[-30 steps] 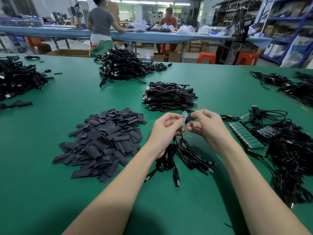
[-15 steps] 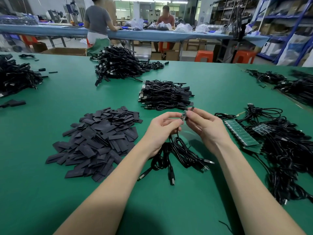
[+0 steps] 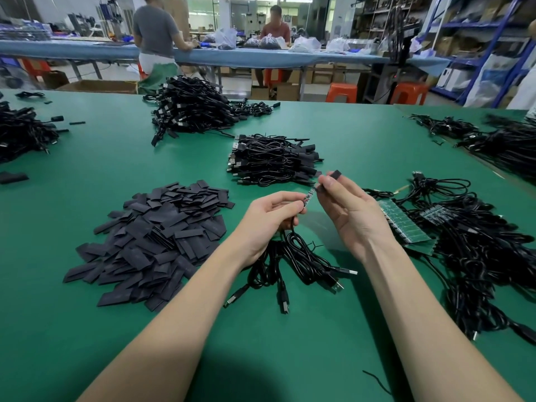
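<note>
Head view, frame centre: your left hand (image 3: 271,216) pinches the small circuit board (image 3: 309,195) on its cable (image 3: 291,232). Your right hand (image 3: 348,210) pinches a black sleeve (image 3: 336,173) at the board's tip. Sleeve not yet slid on; that step remains.

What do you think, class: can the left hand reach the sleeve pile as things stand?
Probably yes: the sleeve pile lies close to the left hand, bare table between, though that hand is pinching a cable it must drop first.
</note>
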Available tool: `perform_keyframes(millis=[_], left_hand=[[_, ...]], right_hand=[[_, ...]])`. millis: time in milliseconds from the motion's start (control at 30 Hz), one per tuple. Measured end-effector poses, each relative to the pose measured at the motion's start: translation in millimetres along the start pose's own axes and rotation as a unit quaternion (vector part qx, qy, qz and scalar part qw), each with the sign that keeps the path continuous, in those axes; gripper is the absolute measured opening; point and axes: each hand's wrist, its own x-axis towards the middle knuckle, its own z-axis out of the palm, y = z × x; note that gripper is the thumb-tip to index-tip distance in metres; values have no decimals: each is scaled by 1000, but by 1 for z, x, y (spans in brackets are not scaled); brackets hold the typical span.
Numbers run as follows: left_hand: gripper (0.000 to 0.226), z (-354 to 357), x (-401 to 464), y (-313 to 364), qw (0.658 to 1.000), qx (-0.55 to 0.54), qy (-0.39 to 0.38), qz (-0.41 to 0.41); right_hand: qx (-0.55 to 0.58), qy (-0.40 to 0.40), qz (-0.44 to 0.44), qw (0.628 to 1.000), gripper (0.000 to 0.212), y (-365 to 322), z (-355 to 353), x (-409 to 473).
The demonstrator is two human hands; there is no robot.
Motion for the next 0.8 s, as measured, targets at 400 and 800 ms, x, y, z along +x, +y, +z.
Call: perform_keyframes(millis=[400,800], left_hand=[[15,1,-3,5,999,-31,-5,-12],[17,-3,-4,6,999,-31,-33,-8]], right_hand=[[-13,0,-26,1000,25,3,3,-3],[-71,-50,3,996,21,-7,-7,-2]])
